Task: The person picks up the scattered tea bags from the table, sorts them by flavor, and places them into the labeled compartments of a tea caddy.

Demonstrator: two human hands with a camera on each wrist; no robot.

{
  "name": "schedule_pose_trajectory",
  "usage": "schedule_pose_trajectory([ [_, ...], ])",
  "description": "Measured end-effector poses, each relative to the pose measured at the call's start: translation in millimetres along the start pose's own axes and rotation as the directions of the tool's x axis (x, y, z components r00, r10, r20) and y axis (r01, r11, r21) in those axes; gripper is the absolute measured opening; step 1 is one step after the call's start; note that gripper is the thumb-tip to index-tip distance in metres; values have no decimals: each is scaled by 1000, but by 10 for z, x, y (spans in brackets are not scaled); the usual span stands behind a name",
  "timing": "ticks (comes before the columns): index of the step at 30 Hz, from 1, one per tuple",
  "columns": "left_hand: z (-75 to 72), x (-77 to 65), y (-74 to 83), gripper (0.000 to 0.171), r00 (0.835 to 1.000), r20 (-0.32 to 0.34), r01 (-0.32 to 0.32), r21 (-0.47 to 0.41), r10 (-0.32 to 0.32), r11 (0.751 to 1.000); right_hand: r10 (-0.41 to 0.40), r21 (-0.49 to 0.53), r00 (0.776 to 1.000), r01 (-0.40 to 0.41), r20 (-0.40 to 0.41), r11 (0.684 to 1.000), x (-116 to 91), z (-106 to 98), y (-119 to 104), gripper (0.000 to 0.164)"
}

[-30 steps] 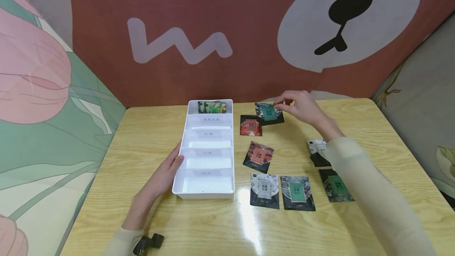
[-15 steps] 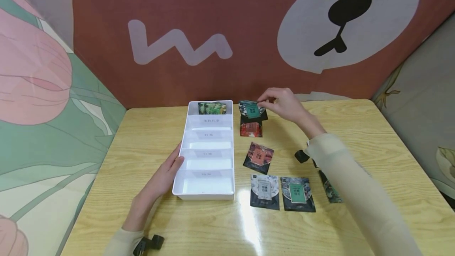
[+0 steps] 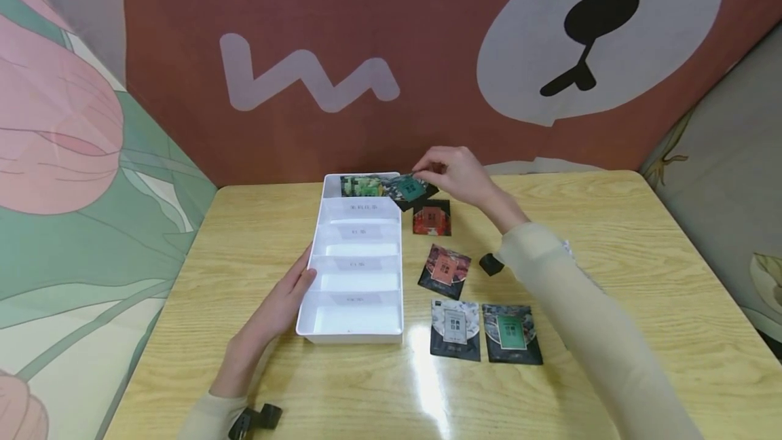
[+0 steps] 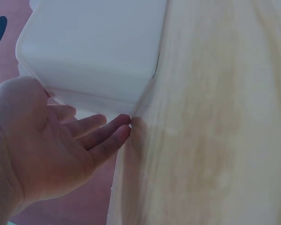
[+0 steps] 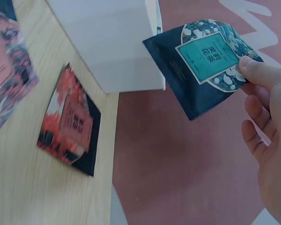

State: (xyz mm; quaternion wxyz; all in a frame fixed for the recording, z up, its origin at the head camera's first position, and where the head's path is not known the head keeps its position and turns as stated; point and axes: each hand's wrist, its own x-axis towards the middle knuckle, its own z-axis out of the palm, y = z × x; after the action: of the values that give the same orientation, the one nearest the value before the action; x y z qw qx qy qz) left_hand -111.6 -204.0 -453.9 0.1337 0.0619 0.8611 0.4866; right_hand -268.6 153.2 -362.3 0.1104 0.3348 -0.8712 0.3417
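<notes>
A white divided box (image 3: 357,337) stands on the table, its compartments labelled. My left hand (image 3: 277,307) holds its left side, thumb over the rim; in the left wrist view the fingers (image 4: 96,126) lie along the outer wall. Between thumb and fingertips my right hand (image 3: 455,174) pinches the top edge of a dark jasmine tea sachet (image 5: 201,65) with a teal label. That sachet hangs tilted at the box's back right corner, overlapping the rim in the head view. Inside the back compartment stands a green-patterned packet (image 3: 360,186).
Right of the box lie a red tea sachet (image 3: 432,217), another reddish one (image 3: 444,271), a white-grey one (image 3: 455,329) and a green-labelled one (image 3: 512,333). My right sleeve (image 3: 586,311) covers much of the table's right side. A printed cloth wall (image 3: 305,134) rises behind.
My right hand has carried the jasmine tea sachet leftward from the table, past the red sachet, to the box's back right corner. The left hand and the box have stayed put.
</notes>
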Motion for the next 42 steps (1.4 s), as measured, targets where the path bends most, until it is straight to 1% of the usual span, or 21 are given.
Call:
schedule_pose_trajectory([
  [6, 4, 12, 0, 54, 1000, 1, -7, -1, 7, 1000, -12, 32, 1000, 13, -11, 999, 106, 20, -95, 12],
  [10, 4, 15, -1, 54, 1000, 3, -12, -3, 12, 1000, 4, 47, 1000, -4, -8, 999, 153, 62, -162, 13],
  [17, 2, 9, 13, 54, 1000, 0, -3, 11, 3, 1000, 15, 49, 1000, -14, -16, 999, 172, 249, -189, 12],
  [21, 8, 2, 9, 55, 1000, 7, 4, 8, -4, 1000, 42, 43, 999, -42, 4, 998, 149, 381, -183, 13],
  [24, 14, 3, 3, 55, 1000, 13, 10, 9, -10, 1000, 58, 38, 998, -58, 5, 998, 143, 447, -192, 14],
  [29, 7, 12, 24, 56, 1000, 10, 15, 22, -15, 1000, 33, 39, 999, -33, -12, 999, 185, 508, -207, 13],
  [32, -2, 22, 33, 56, 1000, 5, 22, 34, -22, 999, 33, 62, 999, -33, 2, 998, 202, 544, -208, 12],
  [36, 1, 32, 24, 56, 1000, 7, 28, 28, -28, 999, 85, 86, 995, -89, 53, 992, 195, 607, -195, 12],
  [39, 6, 24, 9, 57, 1000, 8, 27, 20, -27, 999, 120, 94, 990, -126, 75, 987, 192, 652, -197, 12],
  [42, 5, 8, -8, 58, 1000, -2, 24, 13, -24, 1000, 114, 111, 991, -122, 76, 986, 215, 689, -226, 13],
])
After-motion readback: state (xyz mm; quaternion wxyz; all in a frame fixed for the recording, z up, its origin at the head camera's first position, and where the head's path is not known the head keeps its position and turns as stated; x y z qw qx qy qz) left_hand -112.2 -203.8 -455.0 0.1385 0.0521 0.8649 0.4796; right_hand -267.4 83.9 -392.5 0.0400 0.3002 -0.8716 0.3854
